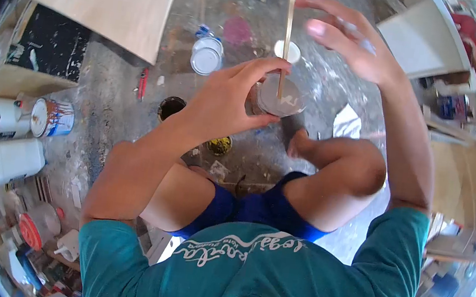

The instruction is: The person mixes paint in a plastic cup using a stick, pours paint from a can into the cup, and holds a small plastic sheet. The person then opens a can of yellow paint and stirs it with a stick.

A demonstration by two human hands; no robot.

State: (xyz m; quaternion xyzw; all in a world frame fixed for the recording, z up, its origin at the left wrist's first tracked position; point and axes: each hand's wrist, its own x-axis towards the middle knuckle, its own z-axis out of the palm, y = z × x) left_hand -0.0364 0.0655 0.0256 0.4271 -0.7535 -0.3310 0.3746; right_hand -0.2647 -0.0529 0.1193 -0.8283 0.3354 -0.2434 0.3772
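My left hand (pixel 236 91) is wrapped around the side of a small round can (pixel 271 102) with a greyish, paint-like surface on top. A thin wooden stick (pixel 288 35) stands upright in the can, its lower end at the grey surface. Beyond it, my right hand (pixel 351 40) is raised with its fingers apart. The index fingertip lies close to the stick's upper end; whether it touches, I cannot tell. The thumb is apart from the stick. Pale smears or scraps show on the right fingers, slightly blurred.
Lidded cans (pixel 206 60), a white disc (pixel 287 51), a dark pot (pixel 171 108), a yellow-stained pot (pixel 219 145) and a red tool (pixel 143 83) lie on the floor. Left are a dripped paint can (pixel 52 118) and white jugs (pixel 12 161). A person in red (pixel 474 44) is far right.
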